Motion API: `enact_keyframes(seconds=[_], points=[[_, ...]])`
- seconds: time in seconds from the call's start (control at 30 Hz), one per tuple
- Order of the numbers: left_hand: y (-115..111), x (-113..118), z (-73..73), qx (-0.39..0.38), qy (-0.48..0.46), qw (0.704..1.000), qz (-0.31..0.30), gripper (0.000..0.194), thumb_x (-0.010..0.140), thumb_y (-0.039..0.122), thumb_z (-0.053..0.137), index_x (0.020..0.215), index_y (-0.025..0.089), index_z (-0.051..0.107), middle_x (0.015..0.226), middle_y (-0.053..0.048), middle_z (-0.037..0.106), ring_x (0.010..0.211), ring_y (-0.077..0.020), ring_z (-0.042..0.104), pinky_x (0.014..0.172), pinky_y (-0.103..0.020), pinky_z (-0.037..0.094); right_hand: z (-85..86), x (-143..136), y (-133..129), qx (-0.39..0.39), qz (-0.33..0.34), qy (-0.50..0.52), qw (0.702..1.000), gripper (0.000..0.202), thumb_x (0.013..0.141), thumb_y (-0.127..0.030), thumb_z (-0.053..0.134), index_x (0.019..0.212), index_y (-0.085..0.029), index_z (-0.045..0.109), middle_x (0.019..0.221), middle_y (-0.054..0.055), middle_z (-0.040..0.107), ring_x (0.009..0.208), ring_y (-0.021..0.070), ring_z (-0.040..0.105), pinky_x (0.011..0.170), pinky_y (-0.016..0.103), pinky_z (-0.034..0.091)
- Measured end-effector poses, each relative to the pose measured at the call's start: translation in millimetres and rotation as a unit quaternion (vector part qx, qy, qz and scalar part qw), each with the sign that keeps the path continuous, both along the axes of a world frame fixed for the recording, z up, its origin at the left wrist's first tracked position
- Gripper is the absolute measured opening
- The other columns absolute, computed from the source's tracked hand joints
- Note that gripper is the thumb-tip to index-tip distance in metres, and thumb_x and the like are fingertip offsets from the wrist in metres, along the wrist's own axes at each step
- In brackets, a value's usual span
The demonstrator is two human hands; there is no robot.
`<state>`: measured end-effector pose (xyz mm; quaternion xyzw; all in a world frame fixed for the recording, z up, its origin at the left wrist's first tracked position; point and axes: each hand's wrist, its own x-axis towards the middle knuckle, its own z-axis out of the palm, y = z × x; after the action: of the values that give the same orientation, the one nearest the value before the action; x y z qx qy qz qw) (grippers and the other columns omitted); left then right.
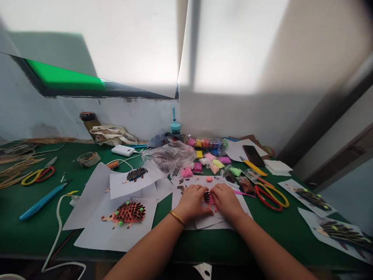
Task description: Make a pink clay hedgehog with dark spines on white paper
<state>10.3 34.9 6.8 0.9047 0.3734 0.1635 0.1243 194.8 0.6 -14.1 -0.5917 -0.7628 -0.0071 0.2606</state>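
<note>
My left hand (192,202), with a gold bangle at the wrist, rests on white paper (181,188) at the left edge of a small pink figure (211,199) set with dark seeds. From the right, my right hand (225,200) touches the same figure, its fingers bent over the upper edge. Both hands partly cover the figure. What the fingertips pinch, if anything, is too small to make out. Dark seeds and a round orange-pink clay piece (209,179) lie on the paper above my hands.
Colourful clay packets (197,167) and a plastic bag (171,155) lie behind. Red-yellow scissors (272,196) and a phone (253,155) are right. Finished hedgehog pictures (128,214) lie left and right; a blue knife (42,201) and scissors (39,174) sit far left.
</note>
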Motion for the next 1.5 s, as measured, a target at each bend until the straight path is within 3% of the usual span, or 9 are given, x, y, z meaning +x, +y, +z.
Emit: enact_keyframes(seconds=[0.2,0.43,0.63,1.5], points=[[-0.3,-0.7,-3.0,0.000,-0.011,1.000,0.004,0.068,0.059,0.054,0.079,0.117,0.026,0.057,0.113,-0.005,0.060,0.107,-0.0282,0.052,0.092,-0.038,0.039,-0.3,4.5,-1.8,0.009,-0.005,0.038,0.999,0.015,0.090,-0.021,0.051,0.092,-0.021,0.066,0.093,0.005,0.064,0.091,0.0213,0.054,0.082,0.033,0.038],[-0.1,-0.7,-3.7,0.000,-0.006,1.000,0.007,0.071,0.059,0.055,0.078,0.120,0.025,0.055,0.114,-0.006,0.060,0.107,-0.0285,0.052,0.092,-0.039,0.039,0.2,7.9,-2.0,-0.002,-0.008,0.076,0.997,0.012,0.085,-0.019,0.055,0.084,-0.022,0.067,0.088,0.004,0.065,0.089,0.0209,0.055,0.080,0.033,0.038],[-1.2,0.0,-1.5,0.007,0.000,1.000,0.006,0.062,0.061,0.054,0.077,0.111,0.024,0.058,0.110,-0.005,0.061,0.104,-0.0275,0.053,0.092,-0.038,0.039,1.1,3.8,-1.3,-0.004,-0.010,0.056,0.998,0.014,0.085,-0.018,0.053,0.084,-0.022,0.067,0.088,0.004,0.065,0.088,0.0200,0.054,0.079,0.032,0.036],[0.2,0.3,-1.9,-0.003,0.008,1.000,0.006,0.066,0.057,0.057,0.080,0.110,0.024,0.058,0.112,-0.005,0.060,0.105,-0.0278,0.052,0.092,-0.038,0.039,4.0,-0.2,1.3,-0.014,-0.004,-0.005,1.000,0.015,0.088,-0.015,0.050,0.084,-0.021,0.063,0.089,0.004,0.063,0.090,0.0195,0.052,0.078,0.032,0.033]])
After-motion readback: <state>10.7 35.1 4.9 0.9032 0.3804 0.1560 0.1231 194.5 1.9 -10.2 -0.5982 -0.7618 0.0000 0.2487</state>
